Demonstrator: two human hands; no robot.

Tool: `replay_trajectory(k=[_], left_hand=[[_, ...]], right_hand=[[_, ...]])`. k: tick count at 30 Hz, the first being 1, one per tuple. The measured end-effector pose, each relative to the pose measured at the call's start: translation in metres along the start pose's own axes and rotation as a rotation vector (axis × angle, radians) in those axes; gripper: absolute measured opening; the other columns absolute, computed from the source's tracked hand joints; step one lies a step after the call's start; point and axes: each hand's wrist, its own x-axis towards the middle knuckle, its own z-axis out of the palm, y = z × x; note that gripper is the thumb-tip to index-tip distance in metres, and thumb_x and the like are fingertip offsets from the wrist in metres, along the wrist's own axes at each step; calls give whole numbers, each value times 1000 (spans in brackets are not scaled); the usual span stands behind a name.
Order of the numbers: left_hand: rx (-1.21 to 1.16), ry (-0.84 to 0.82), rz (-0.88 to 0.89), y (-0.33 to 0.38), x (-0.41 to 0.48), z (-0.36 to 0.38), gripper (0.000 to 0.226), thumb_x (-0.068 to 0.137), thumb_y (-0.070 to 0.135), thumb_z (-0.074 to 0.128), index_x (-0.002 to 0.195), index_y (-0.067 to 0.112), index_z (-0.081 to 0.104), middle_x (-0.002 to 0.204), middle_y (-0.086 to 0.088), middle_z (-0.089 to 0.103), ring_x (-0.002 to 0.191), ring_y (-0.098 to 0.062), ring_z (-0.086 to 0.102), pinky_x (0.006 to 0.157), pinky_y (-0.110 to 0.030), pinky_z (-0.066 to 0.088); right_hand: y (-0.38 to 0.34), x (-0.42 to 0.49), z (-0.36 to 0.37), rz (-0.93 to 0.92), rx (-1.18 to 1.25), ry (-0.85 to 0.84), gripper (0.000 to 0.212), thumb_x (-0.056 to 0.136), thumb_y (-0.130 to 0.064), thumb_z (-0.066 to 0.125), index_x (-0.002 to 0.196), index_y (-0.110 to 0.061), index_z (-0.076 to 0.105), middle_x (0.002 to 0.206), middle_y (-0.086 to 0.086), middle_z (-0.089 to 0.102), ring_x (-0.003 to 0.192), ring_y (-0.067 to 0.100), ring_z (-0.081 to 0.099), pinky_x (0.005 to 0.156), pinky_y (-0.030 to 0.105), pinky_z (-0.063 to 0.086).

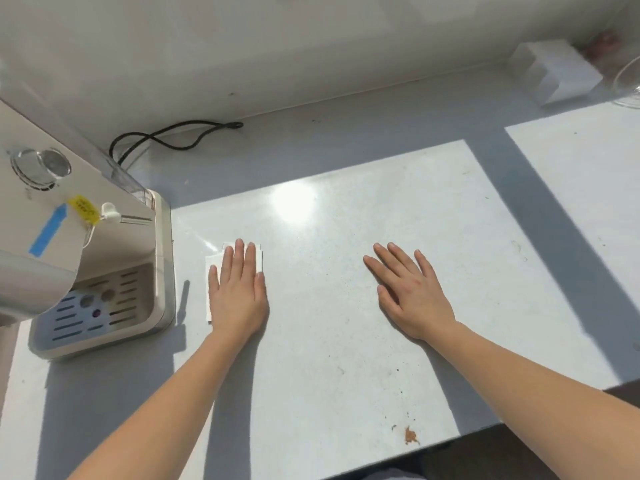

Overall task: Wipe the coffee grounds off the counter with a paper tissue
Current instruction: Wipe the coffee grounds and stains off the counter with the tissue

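- Our left hand [239, 292] lies flat on a white folded paper tissue [259, 255], just beside the cream coffee machine [114, 258].
- Its fingers are straight and press down. They do not curl round the tissue. We think a flat hand helps the tissue slide and not bunch up.
- Our right hand [414, 292] lies flat on the pale grey counter [329, 358], farther from the coffee machine than the left hand.
- Its fingers are spread and loose, and they hold nothing. It likely rests there to keep us steady.
- The small brown pile of coffee grounds [411, 435] sits well apart from the coffee machine, near the front edge of the counter. A few tiny specks lie around it.
- The tissue does not touch the pile, so that wipe is not done yet.
- We think the tissue must slide away from the coffee machine, toward the front edge, to reach the pile.
- The pile is close to the edge, so a hard push could knock the grounds off the counter. A scoop toward the middle seems safer.
- A black cord [173, 136] lies behind the coffee machine, by the wall, out of our way.
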Motion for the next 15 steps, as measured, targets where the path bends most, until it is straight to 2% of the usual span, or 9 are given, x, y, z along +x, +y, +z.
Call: replay_trajectory(k=[2,3,5,8,10,11,14,15], left_hand=[[-52,23,-58,12,14,-2,56,100,25,24,153,20,6,162,2,-1,148,-16,-6,120,-43,-3],[-73,13,-12,24,8,3,57,99,26,23,152,20,4,162,2,-3,148,-15,-8,120,-42,-4],[-79,-19,242,54,-32,18,58,99,30,21,152,23,0,161,4,-6,148,-15,-9,119,-40,-7],[-48,-142,677,69,-105,32,57,98,33,23,153,23,7,162,5,2,149,-15,2,117,-41,3],[-5,-147,784,42,-79,25,57,98,34,22,152,25,8,161,6,5,148,-14,4,118,-40,3],[16,-103,721,24,-54,18,57,98,36,20,152,27,5,161,7,4,148,-13,1,119,-38,0],[14,-86,275,-32,17,-16,59,94,37,13,151,25,4,161,5,1,147,-11,-7,120,-38,-3],[21,-88,205,-41,23,-21,61,93,36,13,152,23,6,161,4,1,147,-11,-7,120,-40,-2]], right_hand=[[0,1,-1,5,5,-4,54,96,-35,27,150,-38,21,160,-15,10,148,5,1,121,43,2],[-1,1,-1,3,6,-7,54,96,-36,26,150,-38,21,160,-15,10,148,5,1,121,43,2],[-1,1,-2,7,2,-9,54,96,-36,27,150,-38,21,160,-15,11,148,5,2,121,42,3],[-2,0,-4,11,2,-10,54,96,-36,24,150,-37,23,160,-15,14,148,6,5,121,42,5],[-3,1,-4,9,-1,-20,53,97,-34,25,150,-37,22,160,-14,13,148,6,4,121,42,4],[-2,1,-4,6,0,-27,53,97,-33,26,150,-37,21,160,-14,12,148,6,3,121,42,3],[-2,0,-4,14,6,-26,54,96,-34,24,150,-37,22,160,-14,12,148,6,3,121,43,3],[-2,0,-4,11,8,-23,55,95,-35,22,150,-37,22,160,-14,12,148,6,4,121,43,3]])
